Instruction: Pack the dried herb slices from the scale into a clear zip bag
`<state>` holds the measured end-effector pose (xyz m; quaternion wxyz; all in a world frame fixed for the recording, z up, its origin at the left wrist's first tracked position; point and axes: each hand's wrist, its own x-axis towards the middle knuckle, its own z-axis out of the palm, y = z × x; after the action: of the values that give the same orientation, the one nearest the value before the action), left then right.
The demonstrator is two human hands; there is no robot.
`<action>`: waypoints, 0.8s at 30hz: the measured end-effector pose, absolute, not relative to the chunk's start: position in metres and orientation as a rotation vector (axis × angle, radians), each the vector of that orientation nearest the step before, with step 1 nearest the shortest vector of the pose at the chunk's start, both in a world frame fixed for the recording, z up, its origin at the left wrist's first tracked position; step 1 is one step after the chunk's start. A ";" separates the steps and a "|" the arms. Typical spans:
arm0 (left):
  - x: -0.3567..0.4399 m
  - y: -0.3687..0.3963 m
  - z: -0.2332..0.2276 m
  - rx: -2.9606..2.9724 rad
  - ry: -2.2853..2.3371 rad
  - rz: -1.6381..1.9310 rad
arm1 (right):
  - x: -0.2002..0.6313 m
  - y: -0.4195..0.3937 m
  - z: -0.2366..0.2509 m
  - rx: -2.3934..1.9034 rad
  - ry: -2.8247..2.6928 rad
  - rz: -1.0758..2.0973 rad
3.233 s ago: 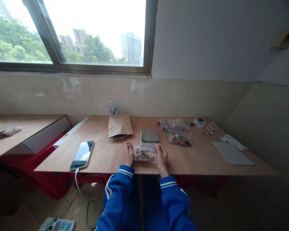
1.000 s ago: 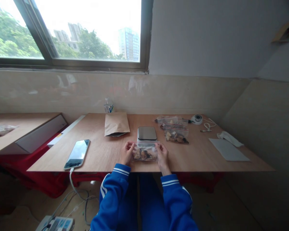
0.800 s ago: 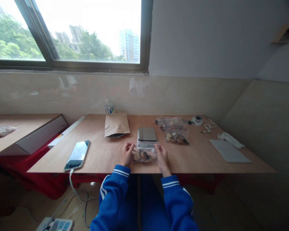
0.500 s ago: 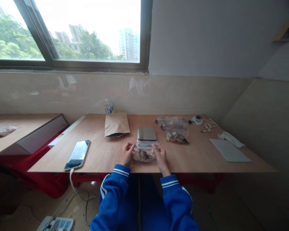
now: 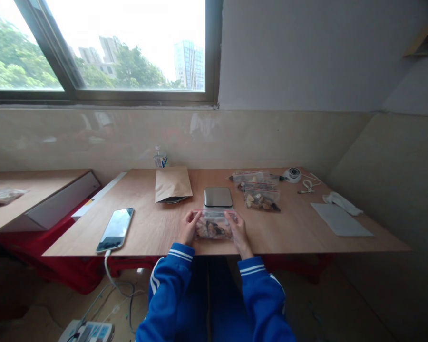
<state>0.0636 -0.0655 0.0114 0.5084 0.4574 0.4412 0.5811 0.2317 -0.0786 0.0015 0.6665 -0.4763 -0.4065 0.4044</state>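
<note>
Pinching the top strip of the clear zip bag [image 5: 214, 225], your left hand [image 5: 190, 228] holds its left corner and your right hand [image 5: 237, 230] its right, both closed narrowly on the plastic. The bag rests on the desk [image 5: 157, 228] at the near edge, straight ahead of you. To press the seal well, keep the strip flat and level and work your fingertips along it, letting the brown, chunky contents settle low. At 12 o'clock sits a small scale [image 5: 218, 196]; at 1 o'clock a pile of filled bags [image 5: 259, 190] holds similar pieces; at 11 o'clock lies a brown paper pouch [image 5: 172, 184], contents hidden
</note>
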 end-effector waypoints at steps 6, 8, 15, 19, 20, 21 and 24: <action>0.064 -0.065 0.010 1.093 1.072 1.411 | 0.230 -0.080 0.002 -1.075 -0.950 0.890; 0.065 -0.066 0.011 1.087 1.076 1.401 | 0.229 -0.080 0.001 -1.078 -0.945 0.879; 0.063 -0.066 0.014 1.140 1.114 1.391 | 0.233 -0.080 0.002 -1.105 -0.978 0.850; 0.062 -0.065 0.011 1.153 1.124 1.416 | 0.234 -0.082 0.023 -1.258 -1.258 0.442; 0.062 -0.066 0.011 1.157 1.117 1.421 | 0.232 -0.082 0.032 -1.309 -1.395 0.321; 0.062 -0.066 0.011 1.162 1.109 1.428 | 0.229 -0.082 0.042 -1.353 -1.560 0.236; 0.062 -0.067 0.012 1.159 1.084 1.437 | 0.214 -0.078 0.071 -1.442 -2.076 0.184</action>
<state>0.0618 -0.0667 0.0124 0.4798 0.4752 0.4442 0.5888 0.2144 -0.0775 0.0710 0.2990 -0.5429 -0.7817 0.0694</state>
